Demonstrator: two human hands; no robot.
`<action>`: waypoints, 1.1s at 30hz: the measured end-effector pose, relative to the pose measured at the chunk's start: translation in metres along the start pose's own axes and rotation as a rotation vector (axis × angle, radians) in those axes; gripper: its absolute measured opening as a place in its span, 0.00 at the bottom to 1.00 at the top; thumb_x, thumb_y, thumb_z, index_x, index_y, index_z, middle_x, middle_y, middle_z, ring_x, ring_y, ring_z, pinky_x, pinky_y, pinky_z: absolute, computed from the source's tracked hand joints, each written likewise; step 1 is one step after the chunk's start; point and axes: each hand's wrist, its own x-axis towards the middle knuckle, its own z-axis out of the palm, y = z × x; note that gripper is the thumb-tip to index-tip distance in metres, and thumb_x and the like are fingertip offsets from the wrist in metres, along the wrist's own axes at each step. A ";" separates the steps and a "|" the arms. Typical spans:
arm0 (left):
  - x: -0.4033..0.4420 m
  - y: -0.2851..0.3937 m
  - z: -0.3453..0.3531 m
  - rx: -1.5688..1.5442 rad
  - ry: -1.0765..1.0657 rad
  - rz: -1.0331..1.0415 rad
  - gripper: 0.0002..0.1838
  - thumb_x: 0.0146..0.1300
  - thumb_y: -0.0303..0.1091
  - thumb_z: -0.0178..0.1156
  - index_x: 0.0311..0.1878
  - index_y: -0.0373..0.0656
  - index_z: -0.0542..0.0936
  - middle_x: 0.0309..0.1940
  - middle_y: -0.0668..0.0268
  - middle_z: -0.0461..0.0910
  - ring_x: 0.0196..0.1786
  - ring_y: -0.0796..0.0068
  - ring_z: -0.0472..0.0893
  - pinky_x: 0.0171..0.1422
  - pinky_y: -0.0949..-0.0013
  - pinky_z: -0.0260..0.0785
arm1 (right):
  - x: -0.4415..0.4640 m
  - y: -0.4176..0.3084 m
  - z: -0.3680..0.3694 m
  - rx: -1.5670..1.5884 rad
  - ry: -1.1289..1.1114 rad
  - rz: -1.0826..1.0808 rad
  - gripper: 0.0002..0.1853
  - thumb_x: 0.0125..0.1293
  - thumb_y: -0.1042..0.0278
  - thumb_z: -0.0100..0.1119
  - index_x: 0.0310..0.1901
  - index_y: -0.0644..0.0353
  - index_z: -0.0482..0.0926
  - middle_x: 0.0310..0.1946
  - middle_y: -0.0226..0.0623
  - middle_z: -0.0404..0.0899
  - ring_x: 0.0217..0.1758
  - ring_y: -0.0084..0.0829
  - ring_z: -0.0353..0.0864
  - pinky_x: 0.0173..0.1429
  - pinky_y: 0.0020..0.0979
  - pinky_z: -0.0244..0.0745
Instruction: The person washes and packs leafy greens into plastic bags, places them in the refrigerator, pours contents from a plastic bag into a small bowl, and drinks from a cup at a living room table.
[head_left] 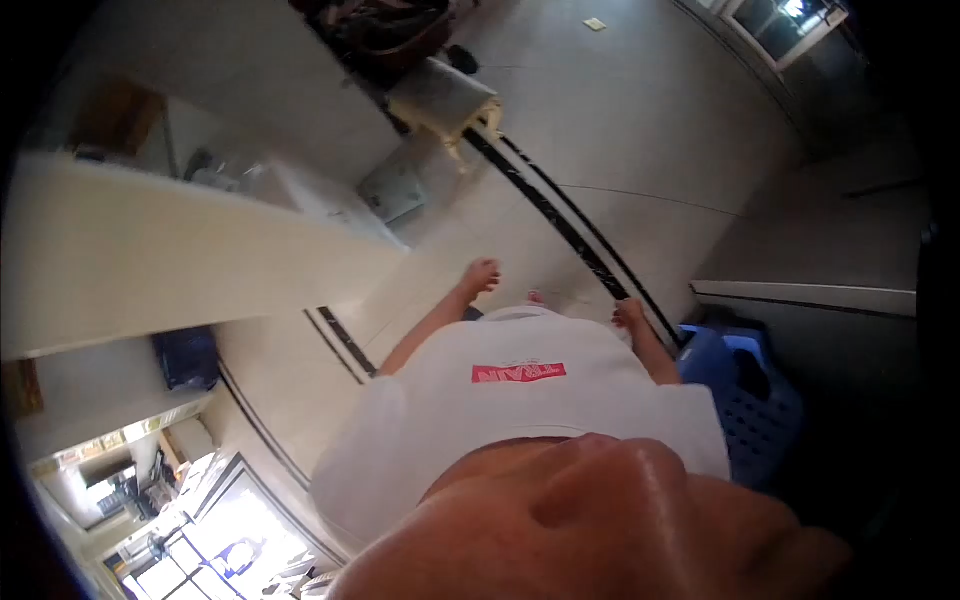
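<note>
My left hand (pixel 483 275) hangs out in front of my body, over the pale floor (pixel 650 130). Its fingers are loosely bent with gaps between them, and I see nothing in it. On the other side, my right hand (pixel 628 313) is lower and closer to my hip, its fingers curled in; no object shows in them. A blue plastic basket (pixel 745 405) with holes in its side stands nearest to that hand, just apart from it. Between the arms is my white T-shirt (pixel 500 420) with a red printed label.
A cream wall edge (pixel 190 240) runs along my left. Ahead stands a small stool (pixel 445 95) with pale legs, beside a dark heap (pixel 395 35). Black stripes (pixel 560 220) cross the floor. A dark blue bag (pixel 185 358) is at the left, and a small yellowish piece (pixel 594 24) lies far ahead.
</note>
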 end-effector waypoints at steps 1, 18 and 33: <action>-0.016 0.048 0.043 0.367 -0.198 0.108 0.23 0.60 0.48 0.55 0.52 0.42 0.72 0.40 0.64 0.78 0.38 0.66 0.78 0.42 0.65 0.71 | -0.056 -0.020 -0.001 0.064 0.015 -0.045 0.17 0.61 0.68 0.53 0.50 0.69 0.69 0.37 0.50 0.76 0.35 0.38 0.79 0.36 0.39 0.76; 0.350 0.303 -0.142 0.565 0.293 -0.131 0.16 0.50 0.44 0.61 0.32 0.41 0.74 0.22 0.67 0.71 0.24 0.72 0.69 0.28 0.65 0.62 | 0.111 -0.249 -0.067 0.305 0.151 -0.030 0.09 0.59 0.66 0.52 0.26 0.60 0.67 0.15 0.34 0.66 0.14 0.28 0.65 0.16 0.28 0.61; 0.616 0.713 0.177 0.656 -0.306 0.093 0.25 0.60 0.53 0.52 0.52 0.43 0.73 0.39 0.63 0.76 0.38 0.70 0.75 0.39 0.64 0.70 | 0.284 -0.541 -0.196 0.093 0.164 0.117 0.06 0.60 0.67 0.51 0.29 0.60 0.71 0.19 0.32 0.71 0.16 0.27 0.69 0.20 0.28 0.67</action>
